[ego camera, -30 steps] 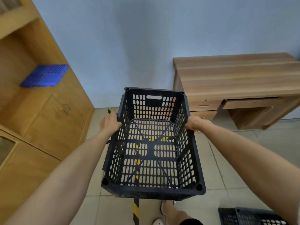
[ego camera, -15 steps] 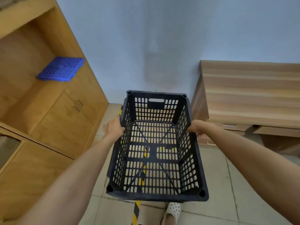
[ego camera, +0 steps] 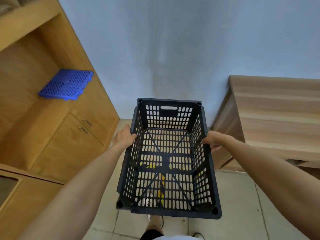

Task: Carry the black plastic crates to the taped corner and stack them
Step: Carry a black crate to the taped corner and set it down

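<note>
An empty black plastic crate (ego camera: 168, 209) with slotted walls hangs in the air in front of me, above the tiled floor. My left hand (ego camera: 123, 136) grips its left rim and my right hand (ego camera: 212, 140) grips its right rim, both about halfway along the long sides. Yellow and black floor tape (ego camera: 161, 185) shows through the slots in the crate's bottom. The fingers of both hands are hidden behind the crate's walls.
A wooden cabinet (ego camera: 57, 135) stands along the left, with a blue plastic grid panel (ego camera: 66, 84) lying on its shelf. A wooden desk (ego camera: 277, 118) stands at the right against the pale blue wall (ego camera: 173, 49). The floor gap between them is narrow.
I have walked forward with the crate toward the wall. The cabinet and desk have spread to the sides and grown nearer. The other crate at the lower right has left the view.
</note>
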`<action>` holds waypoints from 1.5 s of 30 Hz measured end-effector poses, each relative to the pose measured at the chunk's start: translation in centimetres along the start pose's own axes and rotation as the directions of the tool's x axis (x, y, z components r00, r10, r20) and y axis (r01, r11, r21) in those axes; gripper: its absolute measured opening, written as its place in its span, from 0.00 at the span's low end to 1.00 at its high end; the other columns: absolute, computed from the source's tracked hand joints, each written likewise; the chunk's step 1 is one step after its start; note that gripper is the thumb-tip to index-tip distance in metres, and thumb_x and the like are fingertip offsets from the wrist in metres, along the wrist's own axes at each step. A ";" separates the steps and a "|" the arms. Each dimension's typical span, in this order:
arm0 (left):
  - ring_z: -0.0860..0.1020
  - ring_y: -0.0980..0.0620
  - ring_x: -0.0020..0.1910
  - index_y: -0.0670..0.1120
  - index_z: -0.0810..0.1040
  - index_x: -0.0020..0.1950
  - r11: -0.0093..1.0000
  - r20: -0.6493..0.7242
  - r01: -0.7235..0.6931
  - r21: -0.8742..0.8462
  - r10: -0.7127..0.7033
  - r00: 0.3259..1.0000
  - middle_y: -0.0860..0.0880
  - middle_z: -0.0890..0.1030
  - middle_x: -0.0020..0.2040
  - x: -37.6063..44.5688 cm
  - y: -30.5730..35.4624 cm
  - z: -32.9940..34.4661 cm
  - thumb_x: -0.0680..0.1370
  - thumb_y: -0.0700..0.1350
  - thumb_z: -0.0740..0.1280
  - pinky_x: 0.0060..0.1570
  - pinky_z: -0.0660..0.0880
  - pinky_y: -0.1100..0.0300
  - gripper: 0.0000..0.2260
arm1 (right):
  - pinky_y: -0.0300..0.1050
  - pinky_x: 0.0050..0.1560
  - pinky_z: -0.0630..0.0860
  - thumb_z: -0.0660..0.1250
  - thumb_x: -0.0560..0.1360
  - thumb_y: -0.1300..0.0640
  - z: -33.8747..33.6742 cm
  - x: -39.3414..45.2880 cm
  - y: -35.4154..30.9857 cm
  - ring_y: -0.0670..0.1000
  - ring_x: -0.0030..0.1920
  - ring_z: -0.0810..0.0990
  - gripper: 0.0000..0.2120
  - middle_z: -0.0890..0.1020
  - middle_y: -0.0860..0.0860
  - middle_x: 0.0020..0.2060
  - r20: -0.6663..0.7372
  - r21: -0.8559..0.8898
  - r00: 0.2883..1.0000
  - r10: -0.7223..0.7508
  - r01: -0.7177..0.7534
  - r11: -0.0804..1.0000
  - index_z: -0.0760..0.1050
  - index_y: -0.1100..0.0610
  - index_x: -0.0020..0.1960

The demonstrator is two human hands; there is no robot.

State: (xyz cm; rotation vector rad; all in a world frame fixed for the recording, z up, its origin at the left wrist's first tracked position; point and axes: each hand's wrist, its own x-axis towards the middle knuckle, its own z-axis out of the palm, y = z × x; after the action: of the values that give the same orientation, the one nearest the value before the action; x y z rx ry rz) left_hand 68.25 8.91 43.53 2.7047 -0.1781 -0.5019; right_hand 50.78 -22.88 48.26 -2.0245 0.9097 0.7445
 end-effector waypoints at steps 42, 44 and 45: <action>0.77 0.41 0.52 0.39 0.59 0.70 0.992 0.389 0.063 0.108 -0.100 0.916 0.38 0.77 0.59 39.9 10.8 9.7 0.81 0.44 0.62 0.45 0.73 0.51 0.21 | 0.51 0.52 0.79 0.62 0.79 0.61 -9.2 40.6 -9.1 0.57 0.50 0.79 0.15 0.78 0.57 0.51 -0.009 0.307 0.964 0.264 -0.249 0.919 0.67 0.63 0.64; 0.76 0.43 0.48 0.39 0.61 0.67 0.994 0.415 0.068 0.079 -0.095 0.905 0.38 0.77 0.57 42.0 9.8 11.4 0.81 0.42 0.62 0.45 0.73 0.51 0.18 | 0.51 0.50 0.79 0.62 0.79 0.64 -8.1 43.0 -8.4 0.57 0.49 0.79 0.16 0.77 0.58 0.49 0.020 0.421 0.947 0.320 -0.298 0.856 0.66 0.64 0.66; 0.76 0.43 0.47 0.39 0.61 0.66 0.995 0.430 0.074 0.067 -0.095 0.898 0.38 0.77 0.56 43.0 9.4 12.2 0.81 0.41 0.61 0.45 0.74 0.51 0.17 | 0.48 0.45 0.78 0.62 0.78 0.66 -7.6 44.1 -8.1 0.56 0.47 0.79 0.17 0.76 0.58 0.48 0.031 0.463 0.939 0.343 -0.318 0.827 0.66 0.65 0.66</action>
State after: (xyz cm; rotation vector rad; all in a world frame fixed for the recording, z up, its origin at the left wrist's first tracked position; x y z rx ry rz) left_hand 103.21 -12.14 22.94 2.6155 -0.1929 -1.1388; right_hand 83.96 -40.67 22.69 -1.4855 1.3529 0.5820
